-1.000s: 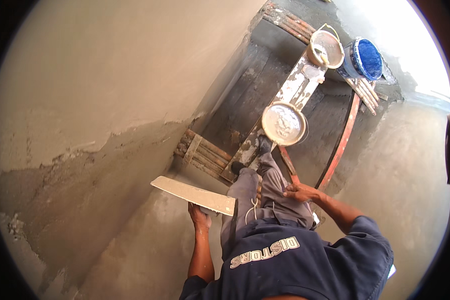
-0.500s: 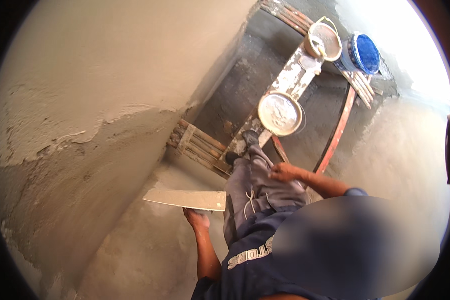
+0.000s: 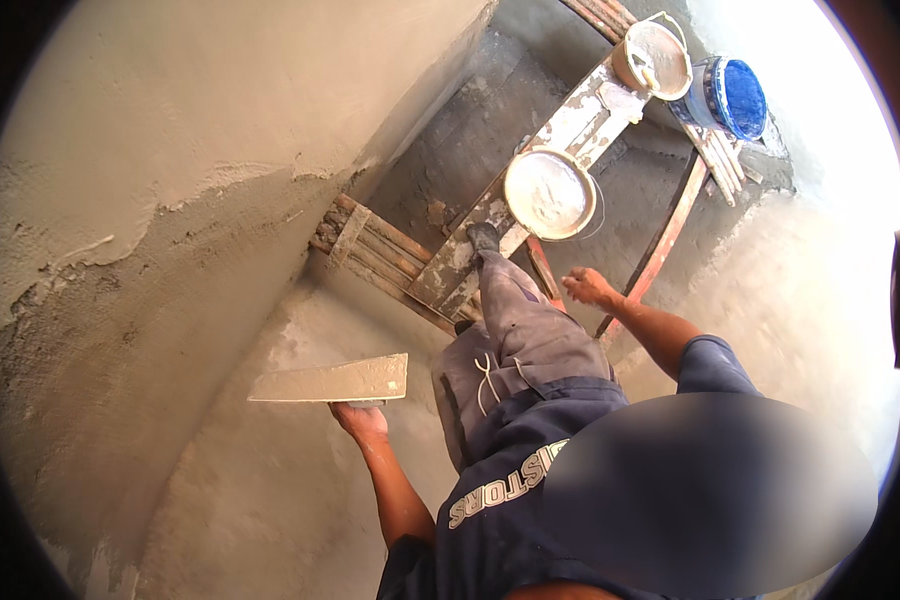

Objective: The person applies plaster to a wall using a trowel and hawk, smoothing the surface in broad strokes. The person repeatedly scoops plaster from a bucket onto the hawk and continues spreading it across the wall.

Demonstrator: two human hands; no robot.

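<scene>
My left hand point(image 3: 362, 420) grips a long plastering float point(image 3: 332, 383) from below, near its right end. The float is held out in front of the left wall, its edge and face coated in beige plaster. My fingers around its handle are mostly hidden under the blade. Over to the right, my right hand point(image 3: 590, 287) hangs out beside my leg with its fingers loosely bent and apart, holding nothing. Ahead of it on a plank point(image 3: 572, 117) stands a bucket point(image 3: 550, 194) of wet, pale plaster mix. One foot rests on that plank.
Further along the plank is a second bucket point(image 3: 654, 60) of plaster with its handle up. A blue-lined bucket point(image 3: 738, 98) sits beside it. Wooden poles point(image 3: 380, 245) and a red-painted brace point(image 3: 662, 243) support the plank. The left wall point(image 3: 150, 290) is partly smoothed, partly rough.
My left hand has moved left with the float. My right hand has swung away from my thigh, out to the right and forward. One leg has stepped back from the plank.
</scene>
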